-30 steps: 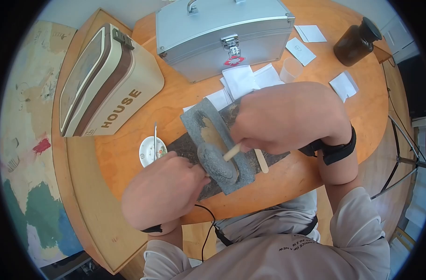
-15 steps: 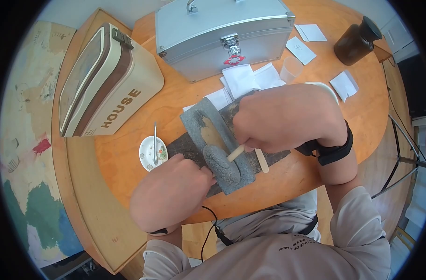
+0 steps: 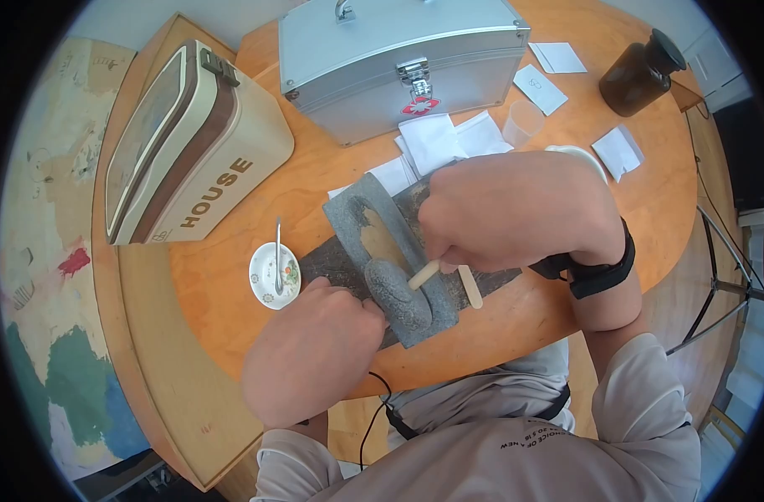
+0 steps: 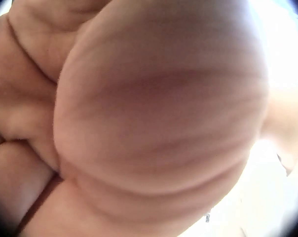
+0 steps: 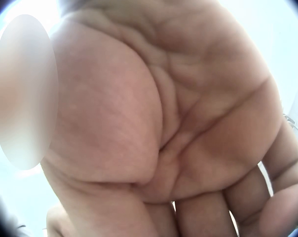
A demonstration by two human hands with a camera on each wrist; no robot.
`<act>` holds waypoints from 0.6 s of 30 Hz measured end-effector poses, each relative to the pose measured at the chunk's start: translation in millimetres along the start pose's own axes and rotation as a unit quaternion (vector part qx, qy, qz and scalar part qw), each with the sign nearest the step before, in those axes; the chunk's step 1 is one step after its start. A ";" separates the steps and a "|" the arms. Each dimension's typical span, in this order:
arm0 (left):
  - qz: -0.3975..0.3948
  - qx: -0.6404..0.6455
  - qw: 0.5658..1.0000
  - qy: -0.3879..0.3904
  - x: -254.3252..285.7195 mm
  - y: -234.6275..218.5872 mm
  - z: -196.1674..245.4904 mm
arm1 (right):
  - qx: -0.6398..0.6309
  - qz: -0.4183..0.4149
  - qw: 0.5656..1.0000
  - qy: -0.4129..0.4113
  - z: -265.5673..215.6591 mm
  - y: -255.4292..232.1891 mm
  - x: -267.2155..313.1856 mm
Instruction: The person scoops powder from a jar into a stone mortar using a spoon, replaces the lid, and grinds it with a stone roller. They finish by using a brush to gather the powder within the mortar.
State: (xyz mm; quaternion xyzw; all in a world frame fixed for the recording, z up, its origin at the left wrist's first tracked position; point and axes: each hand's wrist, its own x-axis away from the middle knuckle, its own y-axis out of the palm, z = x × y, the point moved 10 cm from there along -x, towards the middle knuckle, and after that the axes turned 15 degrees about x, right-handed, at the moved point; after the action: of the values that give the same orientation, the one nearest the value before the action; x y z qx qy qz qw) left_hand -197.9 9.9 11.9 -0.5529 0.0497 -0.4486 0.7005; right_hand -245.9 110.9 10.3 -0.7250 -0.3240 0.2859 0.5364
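An oval grey stone wheel (image 3: 396,294) rests in the near part of a long stone trough (image 3: 342,219), with tan powder (image 3: 382,241) in the groove beyond it. From the wheel's right side a pale wooden handle (image 3: 424,274) sticks out, its end gripped by the right hand (image 3: 516,209). At the wheel's left side the left hand (image 3: 315,353) has its fingers curled round the other handle end, mostly hidden under the knuckles. In the wrist views, the left palm (image 4: 159,108) and right palm (image 5: 154,113) fill the picture; neither shows the handle.
Under the trough lies a dark mat (image 3: 330,266), a flat wooden stick (image 3: 471,289) at its right. Left stands a small dish (image 3: 260,280) with a spoon; beyond are a silver case (image 3: 357,105), cream box (image 3: 256,125), papers (image 3: 541,90), plastic cup (image 3: 524,124) and brown jar (image 3: 628,88).
Both hands and the wheel have shifted slightly; the left hand and wheel moved rightward. More of the dish shows on the left, and a white rim has come into view behind the right hand.
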 end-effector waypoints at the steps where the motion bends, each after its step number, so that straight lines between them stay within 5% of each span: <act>1: -0.003 -0.002 1.000 0.001 0.1 0.2 -0.4 | -0.003 0.001 1.000 0.001 -1.2 -0.5 0.6; 18: 0.011 -0.073 0.995 0.066 7.8 1.5 21.8 | 0.003 -0.009 1.000 0.012 -6.9 -1.9 10.4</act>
State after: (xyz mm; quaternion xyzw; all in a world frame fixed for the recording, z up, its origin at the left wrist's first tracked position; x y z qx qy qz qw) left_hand -180.2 20.4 22.4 -0.5709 0.1347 -0.4715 0.6585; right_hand -234.5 115.3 13.2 -0.7243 -0.3228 0.2731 0.5447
